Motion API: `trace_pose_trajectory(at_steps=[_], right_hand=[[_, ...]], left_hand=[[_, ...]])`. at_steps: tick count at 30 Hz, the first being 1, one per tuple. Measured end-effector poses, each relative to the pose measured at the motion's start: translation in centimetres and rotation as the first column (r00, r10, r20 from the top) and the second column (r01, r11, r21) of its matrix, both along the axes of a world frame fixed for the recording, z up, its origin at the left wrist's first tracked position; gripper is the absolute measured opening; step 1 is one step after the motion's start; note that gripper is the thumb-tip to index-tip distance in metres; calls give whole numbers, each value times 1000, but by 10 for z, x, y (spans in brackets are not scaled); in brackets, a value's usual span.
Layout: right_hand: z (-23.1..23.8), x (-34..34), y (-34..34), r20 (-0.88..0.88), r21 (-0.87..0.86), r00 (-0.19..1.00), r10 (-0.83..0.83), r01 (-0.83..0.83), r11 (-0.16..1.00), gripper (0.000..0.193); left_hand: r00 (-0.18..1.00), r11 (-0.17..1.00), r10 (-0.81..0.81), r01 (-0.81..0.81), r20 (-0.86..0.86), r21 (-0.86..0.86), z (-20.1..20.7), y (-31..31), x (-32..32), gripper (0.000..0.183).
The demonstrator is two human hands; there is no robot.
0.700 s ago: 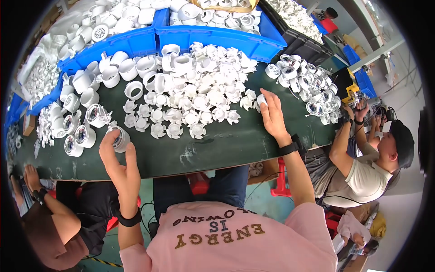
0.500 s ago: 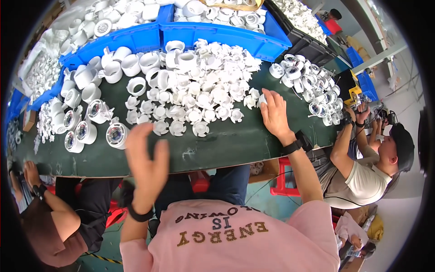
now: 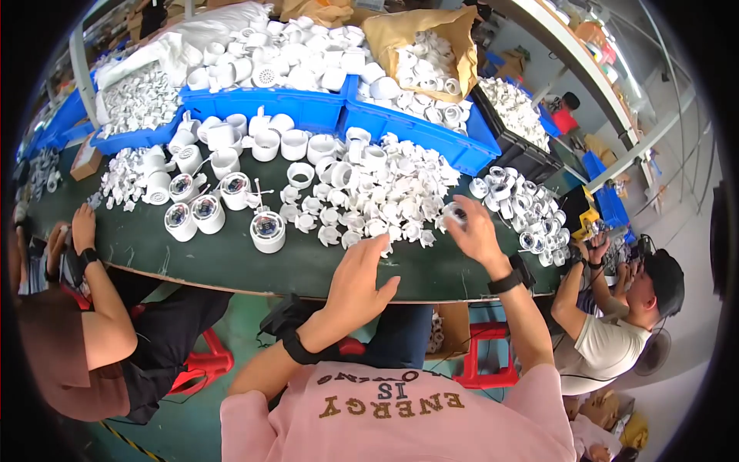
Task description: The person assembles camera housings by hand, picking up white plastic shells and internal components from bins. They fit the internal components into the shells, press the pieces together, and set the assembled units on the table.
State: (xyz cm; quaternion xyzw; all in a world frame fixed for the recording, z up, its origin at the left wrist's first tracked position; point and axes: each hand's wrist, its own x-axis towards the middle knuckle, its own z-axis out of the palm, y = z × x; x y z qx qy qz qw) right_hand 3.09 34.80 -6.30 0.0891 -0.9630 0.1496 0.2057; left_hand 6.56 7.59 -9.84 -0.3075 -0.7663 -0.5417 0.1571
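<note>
My right hand [image 3: 479,237] is closed with its fingertips on a small round white part [image 3: 455,215] that has a dark, glassy centre. It hovers at the right edge of a heap of white claw-shaped plastic pieces [image 3: 400,181]. My left hand [image 3: 356,286] is empty, thumb and fingers apart, over the table's near edge in front of that heap. Left of the heap stand several white cylindrical housings with clear tops, the closest being one housing [image 3: 268,232]. A cluster of small round white parts with dark centres [image 3: 531,212] lies to the right of my right hand.
Blue bins [image 3: 265,108] of white cups and caps line the back of the green table [image 3: 208,258], with an open brown paper bag [image 3: 381,35] above them. A black crate [image 3: 517,138] stands back right. Co-workers sit on both sides; a red stool [image 3: 486,362] is below.
The view has shifted, showing more of the bins at the back. My left hand has moved right, away from the clear-topped housings. The small round part in my right hand now shows its dark centre.
</note>
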Motion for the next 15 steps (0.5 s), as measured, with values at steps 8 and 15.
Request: trace_pose_trajectory(at_steps=[8, 15], right_hand=[[45, -2, -122, 313, -393, 701, 641, -519, 759, 38], [-7, -150, -79, -25, 76, 975, 223, -220, 972, 38]], left_hand=[[956, 994, 23, -53, 293, 95, 2, -21, -22, 83], [665, 800, -373, -123, 647, 587, 6, -46, -36, 50]])
